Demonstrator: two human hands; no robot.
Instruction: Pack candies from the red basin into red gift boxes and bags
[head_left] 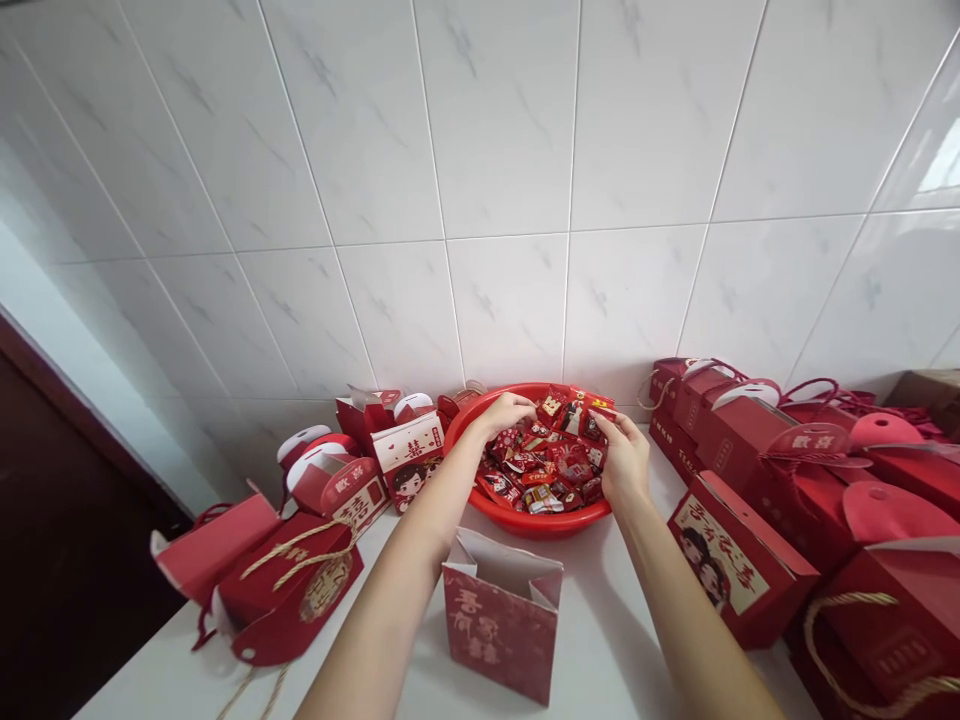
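A red plastic basin is filled with wrapped candies in red, gold and white. Over the basin's left side is my left hand, its fingers curled and close together; whatever they hold is hidden. At the right rim, my right hand pinches a dark red wrapped candy between thumb and fingers. Between my forearms a red paper gift bag stands upright with its top open, in front of the basin.
Red gift boxes with rope handles stand at the left, beside a white-topped box. More red boxes crowd the right side of the white table. A tiled wall rises behind.
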